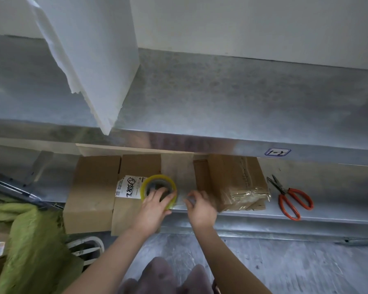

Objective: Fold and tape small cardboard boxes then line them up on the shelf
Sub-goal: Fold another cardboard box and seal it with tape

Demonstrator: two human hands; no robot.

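The upper shelf (242, 92) fills most of the view, with a white foam board (98, 60) standing on its left part. The lower shelf (327, 183) runs beneath it. A green cloth (30, 230) is heaped at the lower left. Two flat boxes (94, 187) lie side by side on the lower shelf, overhanging its front edge; the right one bears a white label (128, 186). A plastic-wrapped bundle (238, 183) of flat boxes lies further right, with red scissors (289, 197) beside it. The hands are close but apart: the left hand (155, 205) grips the yellow roll (158, 188) beside the label, and the right hand (201, 206) pinches what looks like the clear, blurred tape end (189, 200)
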